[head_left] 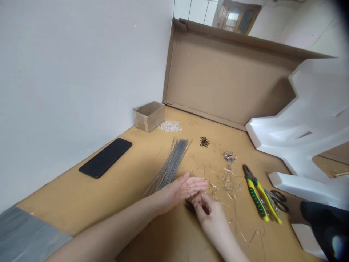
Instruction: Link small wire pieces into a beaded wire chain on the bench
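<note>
My left hand (181, 191) is held palm up with its fingers stretched out, just above the table. Small shiny bits seem to lie on its fingers, too fine to name. My right hand (208, 209) meets it, thumb and index finger pinched together at the left fingers; what they pinch is too small to make out. Under the right hand a dark pointed tool (189, 206) shows in part. Behind the left hand lies a bundle of straight grey wires (173, 162). Bent wire pieces (214, 185) are scattered right of the hands.
Yellow-green pliers (257, 194) and scissors (279, 198) lie at the right. Farther back are black rings (204, 142), a silver wire pile (230, 156), small clear pieces (170, 126) and a cardboard box (149, 116). A black phone (106, 158) lies left; white foam (272, 134) stands right.
</note>
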A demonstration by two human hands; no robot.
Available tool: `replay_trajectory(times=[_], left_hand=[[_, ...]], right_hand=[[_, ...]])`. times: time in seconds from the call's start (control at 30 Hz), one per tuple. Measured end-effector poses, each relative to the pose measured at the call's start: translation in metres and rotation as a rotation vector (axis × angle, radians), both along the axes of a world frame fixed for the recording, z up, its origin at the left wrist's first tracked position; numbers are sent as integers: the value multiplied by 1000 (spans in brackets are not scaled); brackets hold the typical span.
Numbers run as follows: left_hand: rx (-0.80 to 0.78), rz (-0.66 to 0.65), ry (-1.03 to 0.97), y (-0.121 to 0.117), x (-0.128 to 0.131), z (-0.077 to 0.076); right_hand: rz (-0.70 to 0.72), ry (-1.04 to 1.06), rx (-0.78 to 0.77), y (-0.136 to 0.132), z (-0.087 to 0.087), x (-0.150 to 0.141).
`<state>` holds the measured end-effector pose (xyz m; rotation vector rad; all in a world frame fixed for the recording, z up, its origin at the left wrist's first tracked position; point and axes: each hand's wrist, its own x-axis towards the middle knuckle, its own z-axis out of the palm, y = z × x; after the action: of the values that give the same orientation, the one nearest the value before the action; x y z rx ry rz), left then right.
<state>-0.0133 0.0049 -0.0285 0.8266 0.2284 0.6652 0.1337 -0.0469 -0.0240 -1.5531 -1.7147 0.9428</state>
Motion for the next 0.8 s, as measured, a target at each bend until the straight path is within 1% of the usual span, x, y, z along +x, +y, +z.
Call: replay_trajectory(times=[0.1, 0.2, 0.27, 0.33, 0.4, 0.47, 0.57, 0.63, 0.7, 0.8], left_hand=[[-30, -2, 2, 1, 1, 1], [-132, 6, -28, 5, 1, 2], [-189, 52, -53, 8, 0, 4], [-181, 147, -53, 11, 0, 4], [-98, 256, 4, 13, 1, 1], [33, 319, 103, 14, 3, -6], [217, 315, 231, 14, 6, -21], [293, 325, 292, 14, 7, -28], [333, 336, 343, 13, 6, -29], [387, 342, 402, 10, 4, -22]], right_hand=[[19, -18, 11, 0, 1, 0], [16, 20, -6, 2, -1, 2], [-6, 50, -26, 3, -4, 4], [-45, 67, -31, 4, -7, 7], [-78, 81, -20, 6, -10, 9], [-93, 97, -7, 7, -11, 11], [-102, 114, -3, 8, -10, 12], [-106, 122, -6, 7, -8, 12], [-107, 128, -9, 7, -6, 12], [-109, 127, -9, 7, -4, 12]])
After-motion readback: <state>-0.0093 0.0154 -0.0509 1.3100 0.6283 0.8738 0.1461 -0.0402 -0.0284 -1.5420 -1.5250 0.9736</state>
